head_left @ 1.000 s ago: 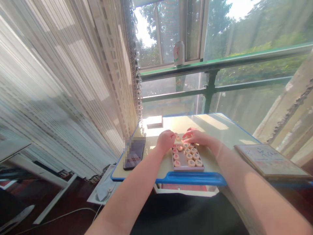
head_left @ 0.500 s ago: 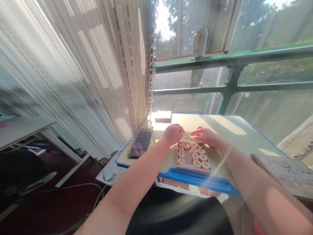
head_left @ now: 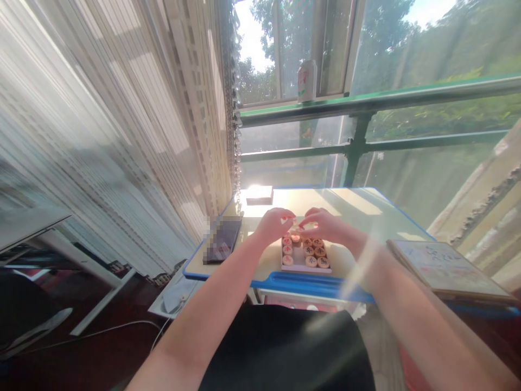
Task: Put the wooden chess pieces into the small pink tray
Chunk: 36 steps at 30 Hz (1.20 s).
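Observation:
Both my hands meet over the far end of a shallow box (head_left: 301, 267) of round Chinese chess pieces. My left hand (head_left: 277, 224) curls thumb and forefinger at a pale Chinese chess piece (head_left: 296, 223), partly hidden by the fingers. From the other side, my right hand (head_left: 323, 225) bends its fingertips closed onto the same spot. In the box, pieces with red characters (head_left: 287, 250) line the left side. Pieces with black characters (head_left: 311, 261) fill two columns on the right, with a bare strip between. The hands cover the box's far end.
The cream table (head_left: 350, 203) has a blue edge. A dark tablet-like object (head_left: 225, 239) lies at left, a small white box (head_left: 259, 195) at the back. A board with writing (head_left: 443, 263) lies at right. A can (head_left: 306, 81) stands on the green window rail; a curtain (head_left: 163, 108) hangs left.
The view has shifted, so the table appears further left. My fingertips have come closer together around the piece, which showed more plainly between the hands before.

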Tool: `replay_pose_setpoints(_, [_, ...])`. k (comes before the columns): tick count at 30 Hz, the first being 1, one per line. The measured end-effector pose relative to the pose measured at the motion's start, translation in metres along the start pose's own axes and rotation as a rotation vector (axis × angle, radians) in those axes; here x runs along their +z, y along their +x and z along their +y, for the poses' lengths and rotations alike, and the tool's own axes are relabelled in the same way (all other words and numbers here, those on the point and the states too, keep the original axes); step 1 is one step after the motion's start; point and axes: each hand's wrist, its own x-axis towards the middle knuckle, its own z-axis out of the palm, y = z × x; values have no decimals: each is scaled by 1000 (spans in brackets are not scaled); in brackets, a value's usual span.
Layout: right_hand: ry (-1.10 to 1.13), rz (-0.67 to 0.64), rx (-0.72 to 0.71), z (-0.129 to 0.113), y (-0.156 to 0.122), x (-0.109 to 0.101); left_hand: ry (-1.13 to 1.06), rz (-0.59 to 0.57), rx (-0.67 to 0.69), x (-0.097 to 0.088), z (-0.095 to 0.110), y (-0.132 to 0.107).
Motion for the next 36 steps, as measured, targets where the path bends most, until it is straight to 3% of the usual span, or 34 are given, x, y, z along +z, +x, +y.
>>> replay_pose_setpoints(3, [-20, 10, -5, -6, -2, 6, -41, -35, -60, -6, 0, 0])
replay_pose_setpoints(6, [-54, 13, -5, -10, -2, 11, 25, -85, -26, -8, -4, -3])
replay_pose_setpoints(14, [-77, -13, -9, -4, 5, 18, 130, 1, 65, 4, -5, -12])
replay_pose_setpoints(21, [-76, -18, 39, -7, 2, 14, 162, -35, 22, 4, -1, -17])
replay_pose_setpoints(36, [-136, -33, -5, -8, 2, 16, 245, -23, -26, 2, 2, -16])
